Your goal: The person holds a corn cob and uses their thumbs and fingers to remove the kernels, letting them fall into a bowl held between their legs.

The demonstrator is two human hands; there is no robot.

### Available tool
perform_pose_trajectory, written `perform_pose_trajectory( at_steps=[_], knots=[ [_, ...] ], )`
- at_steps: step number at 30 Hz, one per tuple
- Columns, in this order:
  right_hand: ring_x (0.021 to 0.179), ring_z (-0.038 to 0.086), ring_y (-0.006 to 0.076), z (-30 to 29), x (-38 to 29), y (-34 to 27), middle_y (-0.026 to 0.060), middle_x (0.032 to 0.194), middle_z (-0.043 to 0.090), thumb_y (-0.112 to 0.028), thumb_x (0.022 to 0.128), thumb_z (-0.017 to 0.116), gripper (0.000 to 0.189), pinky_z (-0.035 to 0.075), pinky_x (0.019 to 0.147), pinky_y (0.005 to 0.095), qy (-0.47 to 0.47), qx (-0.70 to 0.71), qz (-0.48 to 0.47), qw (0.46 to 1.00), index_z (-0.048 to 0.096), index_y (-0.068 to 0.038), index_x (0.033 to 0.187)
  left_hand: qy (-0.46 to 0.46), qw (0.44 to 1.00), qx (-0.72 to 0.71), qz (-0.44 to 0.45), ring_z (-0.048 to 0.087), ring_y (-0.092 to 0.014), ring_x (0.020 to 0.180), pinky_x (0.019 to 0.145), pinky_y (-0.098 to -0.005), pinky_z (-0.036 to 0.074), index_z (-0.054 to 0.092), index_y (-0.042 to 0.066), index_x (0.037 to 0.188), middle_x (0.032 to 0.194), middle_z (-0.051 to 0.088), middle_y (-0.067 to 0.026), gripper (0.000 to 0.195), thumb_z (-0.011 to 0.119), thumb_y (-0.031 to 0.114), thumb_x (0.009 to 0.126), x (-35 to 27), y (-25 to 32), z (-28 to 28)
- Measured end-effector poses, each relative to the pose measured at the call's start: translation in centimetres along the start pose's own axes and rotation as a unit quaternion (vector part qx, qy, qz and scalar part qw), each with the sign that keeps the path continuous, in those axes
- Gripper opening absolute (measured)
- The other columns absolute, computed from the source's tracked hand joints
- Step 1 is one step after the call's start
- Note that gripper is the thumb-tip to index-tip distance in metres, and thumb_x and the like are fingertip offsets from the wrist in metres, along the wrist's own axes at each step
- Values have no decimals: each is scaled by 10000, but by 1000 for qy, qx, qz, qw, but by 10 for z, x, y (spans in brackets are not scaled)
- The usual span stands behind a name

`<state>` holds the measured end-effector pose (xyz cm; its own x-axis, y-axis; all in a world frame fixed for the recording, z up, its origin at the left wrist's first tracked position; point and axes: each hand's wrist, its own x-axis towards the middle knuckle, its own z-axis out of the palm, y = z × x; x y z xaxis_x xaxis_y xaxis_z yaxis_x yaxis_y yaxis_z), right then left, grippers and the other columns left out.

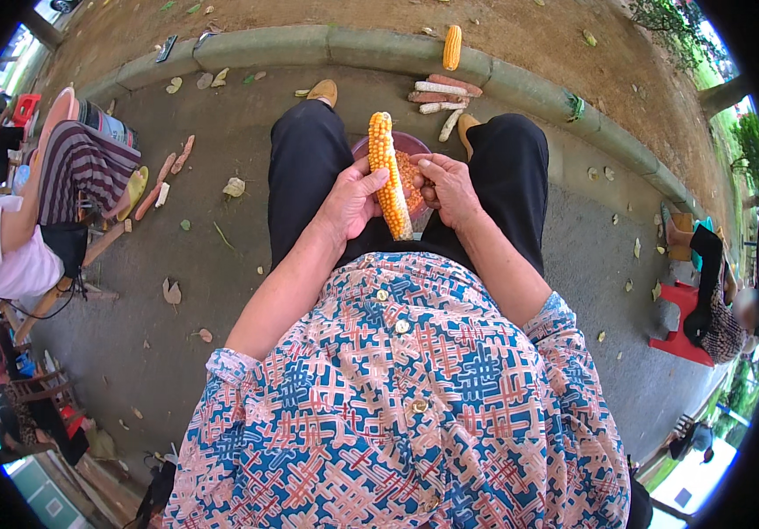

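My left hand (351, 202) grips a dried ear of corn (387, 185), its thumb across the yellow kernels. The ear stands out lengthwise in front of my belly, and a pale strip of bare cob shows along its right side. Just right of it is my right hand (451, 192), fingers curled and thumb near the forefinger; whether any kernels are in it is hidden. Below both hands, between my knees, sits a reddish-purple bowl (412, 140) with loose corn kernels (408, 173) in it. The hands and the ear cover part of the bowl.
Stripped cobs (444, 96) lie on the pavement beyond the bowl. A whole yellow ear (452, 47) rests on the stone curb (260, 47). At left sits a person in striped trousers (85, 172), near more cobs (166, 175). Another person sits at right by a red stool (677, 324).
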<state>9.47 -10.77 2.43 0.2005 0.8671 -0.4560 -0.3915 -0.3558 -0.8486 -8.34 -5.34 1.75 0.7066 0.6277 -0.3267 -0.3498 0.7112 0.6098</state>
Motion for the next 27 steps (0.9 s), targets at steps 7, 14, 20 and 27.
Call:
perform_pose_trajectory(
  at_steps=[7,14,20,27],
  knots=[
    [413,353,50,2,-5,-2,-17,572,479,-225,926,557,230,240,382,207,2,-3,0,1000,642,-14,891,-17,1000,7,-2,579,-257,1057,959,-457,457,438,24,1267,1156,557,-118,364,530,111,926,-4,4,6],
    [440,385,44,5,0,-2,-14,599,502,-182,911,564,198,262,389,196,4,-32,-27,999,650,-12,854,-31,999,10,-14,568,-248,1083,974,-443,448,436,24,1272,1181,552,-116,379,544,110,919,-5,4,7],
    [434,378,38,5,1,-2,-18,600,504,-160,917,551,206,266,385,192,-10,-1,-31,999,676,3,931,-39,999,17,-17,568,-243,1086,976,-438,446,444,23,1269,1178,556,-112,384,557,103,911,-5,3,5],
    [431,363,37,5,-1,-8,-19,582,496,-157,931,525,237,258,387,188,-9,-29,-39,999,675,21,975,-35,999,19,-15,574,-242,1083,969,-441,451,449,29,1275,1170,566,-108,396,564,104,904,-8,5,12]
  ],
)
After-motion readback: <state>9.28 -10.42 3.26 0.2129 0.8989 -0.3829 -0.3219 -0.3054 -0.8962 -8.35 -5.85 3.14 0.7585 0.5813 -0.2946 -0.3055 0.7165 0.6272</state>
